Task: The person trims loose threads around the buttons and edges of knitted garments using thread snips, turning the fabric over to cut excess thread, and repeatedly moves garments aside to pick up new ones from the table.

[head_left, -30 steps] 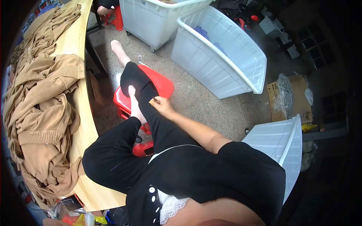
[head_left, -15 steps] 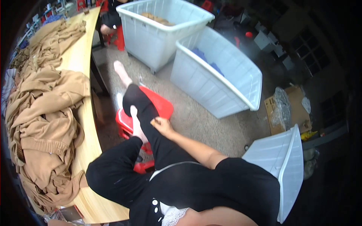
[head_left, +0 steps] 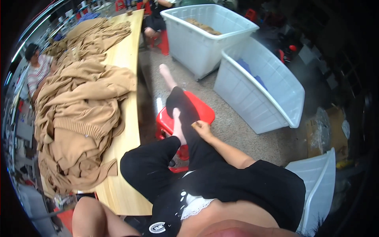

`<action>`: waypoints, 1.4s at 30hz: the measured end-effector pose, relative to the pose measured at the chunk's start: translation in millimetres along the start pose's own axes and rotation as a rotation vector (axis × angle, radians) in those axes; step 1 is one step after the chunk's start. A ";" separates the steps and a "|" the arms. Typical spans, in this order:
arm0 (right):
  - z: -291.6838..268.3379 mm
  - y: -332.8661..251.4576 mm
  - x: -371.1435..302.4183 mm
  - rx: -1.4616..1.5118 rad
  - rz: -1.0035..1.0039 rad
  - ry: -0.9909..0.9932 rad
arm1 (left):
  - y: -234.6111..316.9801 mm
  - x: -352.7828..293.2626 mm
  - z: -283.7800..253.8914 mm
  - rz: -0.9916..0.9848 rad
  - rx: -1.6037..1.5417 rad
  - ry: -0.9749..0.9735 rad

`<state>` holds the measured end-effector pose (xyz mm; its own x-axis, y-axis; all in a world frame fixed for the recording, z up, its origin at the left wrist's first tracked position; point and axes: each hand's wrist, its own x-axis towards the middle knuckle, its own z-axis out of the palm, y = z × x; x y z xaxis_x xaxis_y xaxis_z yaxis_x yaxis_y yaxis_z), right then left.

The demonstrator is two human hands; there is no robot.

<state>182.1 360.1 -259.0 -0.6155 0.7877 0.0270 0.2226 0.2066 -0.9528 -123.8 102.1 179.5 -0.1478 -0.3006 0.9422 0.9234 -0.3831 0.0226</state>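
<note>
Sits at the right of the table (head_left: 122, 189), a slab of pale, smooth wood with a rounded long edge, in matte black trousers (head_left: 158, 166) and a black top (head_left: 252, 183) with scalloped white lace (head_left: 196, 207) beneath. Pinches between thumb and fingertips of the right hand (head_left: 203, 129) a tan piece (head_left: 194, 125), small and too blurred to name by kind or texture. Holds it to the right of the table, against or just above the soft black cloth of one leg; cannot tell which. Cannot tell the grip of the left hand, out of view. Extends bare feet (head_left: 168, 77) to the right of the table, one past a glossy red plastic stool (head_left: 203, 110) with rounded corners.

Has along the table a long, slumped heap of tan knitwear (head_left: 90, 104), thick and deeply folded, with close ribbing (head_left: 75, 125) in straight bands. Has crumpled blue cloth (head_left: 89, 16) at the table's far end. Faces across the table, on its left, a person (head_left: 37, 75) in a striped shirt. Has on the table's right, across speckled grey floor (head_left: 252, 146), tapering whitish plastic bins (head_left: 244, 93) with rolled rims, and farther right, crinkled clear film (head_left: 321, 128) against flat brown cardboard (head_left: 335, 126).
</note>
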 end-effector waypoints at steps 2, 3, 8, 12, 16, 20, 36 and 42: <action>-2.3 -14.3 -4.5 -0.027 -0.055 0.024 | 9.5 5.3 -25.4 0.027 0.126 -0.031; -5.5 -16.7 -2.3 -0.050 -0.006 -0.018 | 17.7 13.4 -39.3 0.046 0.202 -0.050; -6.2 -29.6 -3.4 0.103 -0.005 -0.050 | 61.4 33.6 -101.4 0.120 0.545 -0.136; -6.1 -36.4 -5.1 0.179 0.025 -0.045 | -75.1 -47.0 -163.3 -0.948 0.623 -0.252; -22.1 -30.4 -9.9 0.193 0.058 0.002 | -105.0 -82.3 -134.3 -0.931 1.259 -0.411; -26.8 -35.1 -11.8 0.169 0.066 0.005 | -118.3 -85.1 -139.0 -0.948 1.445 -0.500; -21.0 -27.9 -2.2 0.183 0.077 -0.024 | -35.0 -43.9 -160.6 -1.126 0.385 0.144; -16.7 -43.6 -2.5 0.195 0.042 -0.033 | -37.7 -42.1 -163.2 -1.088 0.950 -0.638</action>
<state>186.5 358.8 -212.4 -0.6340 0.7730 -0.0206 0.1001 0.0556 -0.9934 -210.2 -13.4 84.5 -0.9203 0.2381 0.3103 0.3910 0.5773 0.7168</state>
